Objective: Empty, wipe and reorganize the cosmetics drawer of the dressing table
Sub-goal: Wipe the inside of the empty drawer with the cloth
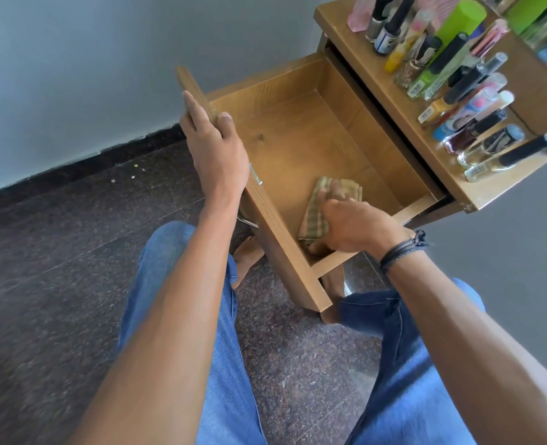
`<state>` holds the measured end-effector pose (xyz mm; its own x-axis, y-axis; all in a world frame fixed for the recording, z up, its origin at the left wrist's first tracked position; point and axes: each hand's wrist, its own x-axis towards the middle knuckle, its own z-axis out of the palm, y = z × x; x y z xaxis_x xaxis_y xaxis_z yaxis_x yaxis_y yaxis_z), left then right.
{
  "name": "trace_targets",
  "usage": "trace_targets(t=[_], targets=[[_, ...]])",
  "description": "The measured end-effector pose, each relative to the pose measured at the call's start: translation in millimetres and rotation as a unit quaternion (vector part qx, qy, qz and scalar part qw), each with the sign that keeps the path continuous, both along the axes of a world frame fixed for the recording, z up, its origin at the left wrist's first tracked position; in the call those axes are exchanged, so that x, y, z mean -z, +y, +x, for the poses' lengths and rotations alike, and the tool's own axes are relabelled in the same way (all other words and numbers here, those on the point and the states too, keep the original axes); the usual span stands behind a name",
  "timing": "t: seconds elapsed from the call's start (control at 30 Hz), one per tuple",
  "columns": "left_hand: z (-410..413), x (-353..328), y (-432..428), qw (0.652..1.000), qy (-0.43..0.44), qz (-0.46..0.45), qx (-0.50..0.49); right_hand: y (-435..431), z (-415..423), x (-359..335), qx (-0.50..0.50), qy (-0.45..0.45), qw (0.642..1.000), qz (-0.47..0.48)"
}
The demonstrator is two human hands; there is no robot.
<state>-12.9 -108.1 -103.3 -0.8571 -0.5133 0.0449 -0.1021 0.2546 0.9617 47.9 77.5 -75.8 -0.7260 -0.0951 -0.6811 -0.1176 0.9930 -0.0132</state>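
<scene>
Drawer (301, 130) pulled out, left hand (216, 149) grip closed on drawer front (265, 216), right hand (352, 224) grip pressing cloth (313, 220) to drawer floor (bottles (458, 91) lined on counter (391, 101)).

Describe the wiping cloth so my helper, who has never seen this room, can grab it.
Find the wooden dressing table with bottles lined along its top; its drawer is pulled open below. Inside, in the near corner, lies the cloth under the right hand. It is the drawer's only content: folded, olive-tan, striped.
</scene>
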Motion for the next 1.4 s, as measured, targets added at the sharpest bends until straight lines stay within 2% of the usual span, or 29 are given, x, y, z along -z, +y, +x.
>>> trace_targets(t=[0.27,0.5,0.83,0.93,1.23,1.4], targets=[[-0.7,-0.5,-1.1,1.0,-0.006,-0.004,0.008,-28.1,-0.9,6.3,-0.039,0.044,0.998,-0.027],[0.2,-0.3,-0.5,1.0,-0.025,-0.011,0.0,-61.7,-60.5,6.3,-0.087,0.088,0.99,-0.062],[0.4,3.0,0.6,1.0,-0.015,0.003,-0.002,-80.2,-116.9,-0.4,-0.234,0.088,0.967,-0.057],[0.3,2.5,-0.4,1.0,-0.022,0.011,0.006,-75.9,-122.2,2.8,-0.219,0.081,0.97,-0.062],[0.7,3.8,-1.5,1.0,-0.011,-0.009,0.016,-23.5,-157.0,-11.2,-0.077,0.067,0.994,-0.032],[-0.2,4.2,-1.5,1.0,-0.009,-0.01,0.021,-4.4,-162.8,-11.7,0.004,0.081,0.994,-0.068]])
